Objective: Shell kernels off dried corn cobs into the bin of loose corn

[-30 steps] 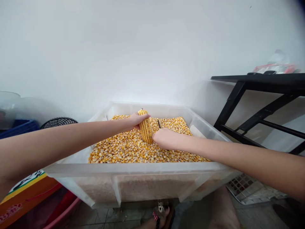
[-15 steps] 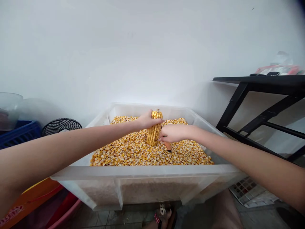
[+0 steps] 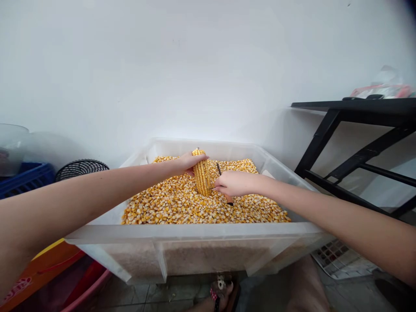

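My left hand grips a corn cob near its top and holds it nearly upright over the loose kernels. Yellow kernels cover most of the cob, with a darker gap along its right side. My right hand is closed beside the cob, a thin dark pointed tool poking from its fingers against the cob's lower right side. Above that hand shows a dark rod, and below it an orange-brown handle with a black end. Whether these belong together or are held is hidden.
A large translucent plastic bin holds the loose corn kernels. To the right stand a black folding table and a white basket. A blue crate, a black fan guard and a pink tub are at left.
The cob has moved left and now leans with its top to the left, exposing the gap on its right side. The right hand has shifted slightly left; the dark rod has come into view.
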The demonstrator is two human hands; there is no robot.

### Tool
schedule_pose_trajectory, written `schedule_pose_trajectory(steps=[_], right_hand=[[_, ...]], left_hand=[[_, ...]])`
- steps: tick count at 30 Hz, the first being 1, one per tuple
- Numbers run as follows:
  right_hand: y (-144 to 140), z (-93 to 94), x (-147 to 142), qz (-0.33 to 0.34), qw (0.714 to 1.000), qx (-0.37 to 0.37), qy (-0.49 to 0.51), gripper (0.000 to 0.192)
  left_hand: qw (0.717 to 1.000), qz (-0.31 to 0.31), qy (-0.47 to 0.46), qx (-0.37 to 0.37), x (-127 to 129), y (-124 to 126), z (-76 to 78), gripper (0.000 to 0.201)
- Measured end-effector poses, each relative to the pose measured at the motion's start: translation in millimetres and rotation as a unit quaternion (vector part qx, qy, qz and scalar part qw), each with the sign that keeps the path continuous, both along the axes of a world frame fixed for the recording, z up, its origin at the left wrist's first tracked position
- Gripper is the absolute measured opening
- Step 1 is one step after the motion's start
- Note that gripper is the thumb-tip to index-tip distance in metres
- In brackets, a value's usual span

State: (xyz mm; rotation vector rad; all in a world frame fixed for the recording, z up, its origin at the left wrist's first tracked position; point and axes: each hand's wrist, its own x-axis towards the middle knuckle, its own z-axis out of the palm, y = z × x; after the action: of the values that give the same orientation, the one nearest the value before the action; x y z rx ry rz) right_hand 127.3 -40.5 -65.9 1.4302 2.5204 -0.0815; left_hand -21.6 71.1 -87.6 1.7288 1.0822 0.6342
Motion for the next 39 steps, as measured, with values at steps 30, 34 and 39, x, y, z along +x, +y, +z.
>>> schedule_pose_trajectory(steps=[30,34,39], right_hand=[[-3.3,-14.4,0.9,0.024,0.990,0.119,-0.067,0.035],[-3.0,-20.3,3.0,0.051,0.988,0.131,-0.063,0.032],[1.6,-27.9,3.6,0.023,0.994,0.107,-0.006,0.033]], left_hand=[[0.998,0.048,0.001,-0.036,-5.7,11.1,-12.2,0.042],[0.998,0.054,-0.005,-0.036,-0.1,10.1,-12.7,0.037],[0.996,0.085,-0.004,-0.032,2.5,-0.1,-6.5,0.033]])
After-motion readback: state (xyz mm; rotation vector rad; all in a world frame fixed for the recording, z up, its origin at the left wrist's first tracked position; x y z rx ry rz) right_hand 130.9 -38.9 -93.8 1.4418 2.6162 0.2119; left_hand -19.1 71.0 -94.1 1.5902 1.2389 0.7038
